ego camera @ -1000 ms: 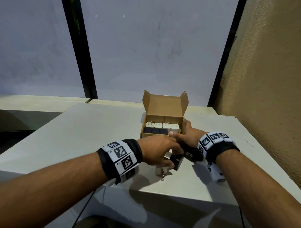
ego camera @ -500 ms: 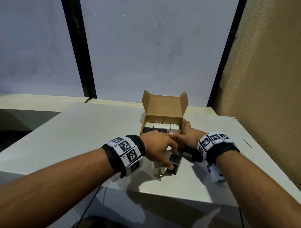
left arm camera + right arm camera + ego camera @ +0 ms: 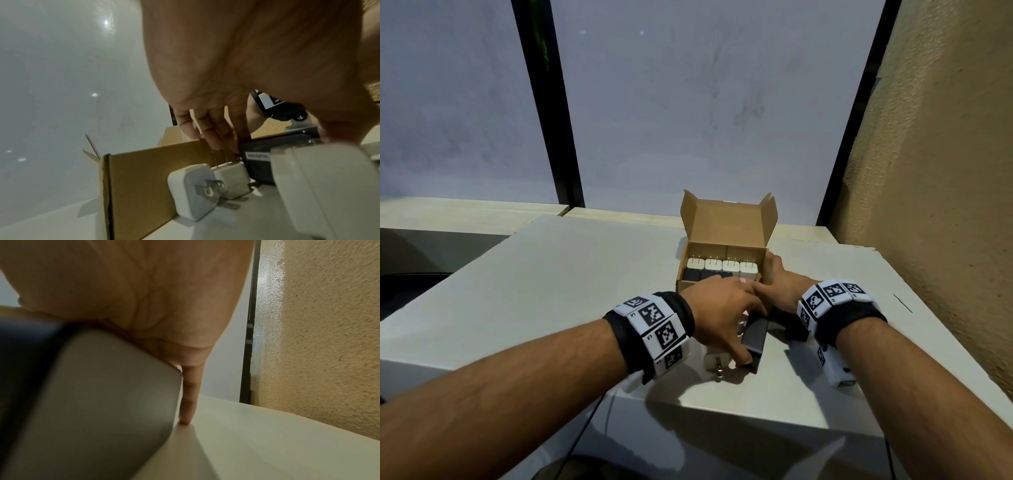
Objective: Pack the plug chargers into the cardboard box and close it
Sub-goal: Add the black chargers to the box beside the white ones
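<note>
I see my left hand (image 3: 257, 65) big at the top, with its fingers (image 3: 207, 129) pointing down and touching a black charger (image 3: 259, 164). The black charger has a small white label, too blurry to read. A brown cardboard box (image 3: 141, 186) stands on the pale counter (image 3: 236, 224). Just beside the box wall lie two white plug chargers: one (image 3: 191, 191) close to me with its metal prongs sticking out sideways, one (image 3: 232, 178) behind it with prongs pointing up. A big white block (image 3: 324, 186) fills the right corner, too close and blurry to tell what it is.
</note>
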`<action>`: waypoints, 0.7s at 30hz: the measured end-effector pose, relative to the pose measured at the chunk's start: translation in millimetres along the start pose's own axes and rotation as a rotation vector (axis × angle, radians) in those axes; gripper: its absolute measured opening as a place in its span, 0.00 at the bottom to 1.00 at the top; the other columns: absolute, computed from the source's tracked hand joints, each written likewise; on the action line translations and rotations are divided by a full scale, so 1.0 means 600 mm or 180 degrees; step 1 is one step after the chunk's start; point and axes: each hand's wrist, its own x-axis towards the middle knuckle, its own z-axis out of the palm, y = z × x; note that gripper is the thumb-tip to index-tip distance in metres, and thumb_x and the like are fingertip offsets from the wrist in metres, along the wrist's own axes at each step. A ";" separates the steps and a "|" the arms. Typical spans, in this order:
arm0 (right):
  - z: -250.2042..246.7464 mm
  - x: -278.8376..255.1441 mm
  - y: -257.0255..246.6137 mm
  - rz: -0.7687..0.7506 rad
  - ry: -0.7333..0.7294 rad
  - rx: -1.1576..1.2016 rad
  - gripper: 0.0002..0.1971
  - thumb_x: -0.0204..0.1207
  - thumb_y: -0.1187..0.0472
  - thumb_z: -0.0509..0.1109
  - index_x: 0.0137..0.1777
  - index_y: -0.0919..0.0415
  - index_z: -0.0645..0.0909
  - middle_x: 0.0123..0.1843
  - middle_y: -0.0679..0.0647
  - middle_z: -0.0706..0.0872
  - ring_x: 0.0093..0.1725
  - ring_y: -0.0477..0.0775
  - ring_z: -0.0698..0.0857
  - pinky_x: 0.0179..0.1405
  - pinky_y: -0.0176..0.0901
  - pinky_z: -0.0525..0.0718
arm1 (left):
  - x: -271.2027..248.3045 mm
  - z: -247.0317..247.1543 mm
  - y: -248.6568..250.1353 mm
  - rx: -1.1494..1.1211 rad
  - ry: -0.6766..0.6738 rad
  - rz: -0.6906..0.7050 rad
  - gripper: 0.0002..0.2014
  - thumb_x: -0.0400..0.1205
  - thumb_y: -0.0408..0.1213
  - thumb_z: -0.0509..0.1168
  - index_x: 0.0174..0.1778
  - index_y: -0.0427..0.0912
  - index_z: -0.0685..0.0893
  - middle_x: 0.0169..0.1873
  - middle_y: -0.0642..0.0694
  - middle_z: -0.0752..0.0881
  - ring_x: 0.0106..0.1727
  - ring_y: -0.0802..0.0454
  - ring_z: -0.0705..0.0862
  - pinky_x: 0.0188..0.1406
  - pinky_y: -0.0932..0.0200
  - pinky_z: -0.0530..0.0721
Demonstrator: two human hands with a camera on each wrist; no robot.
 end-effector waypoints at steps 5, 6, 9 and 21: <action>0.001 0.002 0.002 -0.0047 -0.0011 -0.0033 0.52 0.69 0.22 0.58 0.84 0.50 0.42 0.72 0.59 0.80 0.61 0.64 0.85 0.61 0.54 0.82 | -0.008 0.001 0.001 -0.0161 0.0082 0.0040 0.37 0.67 0.61 0.75 0.71 0.49 0.77 0.70 0.52 0.76 0.67 0.52 0.74 0.65 0.52 0.79; 0.001 0.002 0.002 -0.0077 -0.0005 -0.0042 0.53 0.68 0.21 0.57 0.84 0.50 0.42 0.71 0.59 0.80 0.60 0.63 0.85 0.60 0.54 0.82 | -0.009 -0.001 0.000 -0.0205 0.0101 0.0054 0.37 0.67 0.60 0.76 0.71 0.49 0.77 0.71 0.52 0.75 0.67 0.52 0.74 0.64 0.53 0.79; -0.001 0.001 0.001 -0.0168 -0.0002 -0.0015 0.57 0.63 0.19 0.58 0.84 0.49 0.42 0.72 0.59 0.78 0.61 0.64 0.85 0.61 0.56 0.83 | -0.012 -0.008 -0.004 -0.0528 0.0141 0.0010 0.36 0.67 0.56 0.77 0.69 0.48 0.76 0.68 0.50 0.76 0.64 0.52 0.76 0.64 0.54 0.80; 0.001 0.012 0.002 -0.0079 0.0045 -0.0095 0.51 0.63 0.29 0.62 0.82 0.51 0.49 0.66 0.60 0.80 0.59 0.62 0.84 0.62 0.60 0.82 | 0.013 -0.046 -0.041 -0.1527 0.1044 -0.0535 0.34 0.64 0.43 0.82 0.63 0.43 0.76 0.59 0.48 0.78 0.57 0.53 0.78 0.56 0.65 0.82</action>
